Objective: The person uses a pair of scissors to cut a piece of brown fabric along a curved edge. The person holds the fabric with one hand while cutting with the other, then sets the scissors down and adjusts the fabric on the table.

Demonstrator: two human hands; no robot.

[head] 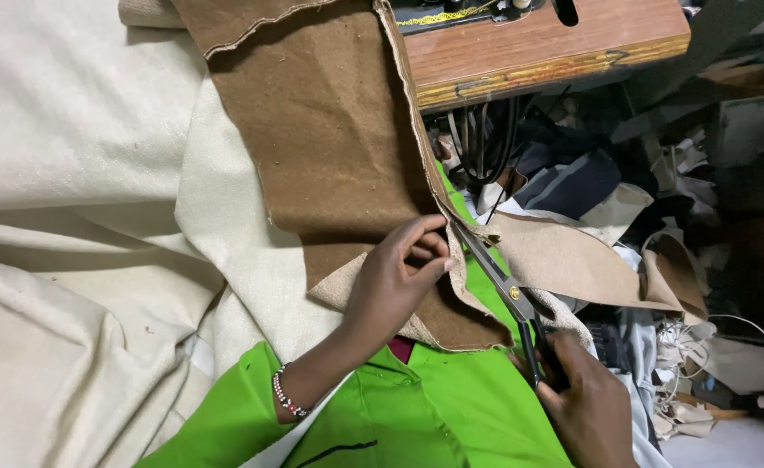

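Observation:
A brown fabric piece (330,130) with a beige backing hangs from the sewing table down onto my lap. My left hand (395,282) pinches its right edge, thumb and fingers closed on the cloth. My right hand (585,399) grips the black handles of metal scissors (499,277), whose blades point up-left into the fabric edge just beside my left fingers. A cut strip of beige fabric (564,260) folds away to the right of the blades. A bead bracelet (287,399) circles my left wrist.
Cream cloth (79,217) covers the whole left side. A wooden sewing machine table (547,48) stands at top right. Fabric scraps and dark clothes (685,347) are piled on the floor at right. My bright green garment (417,416) fills the bottom.

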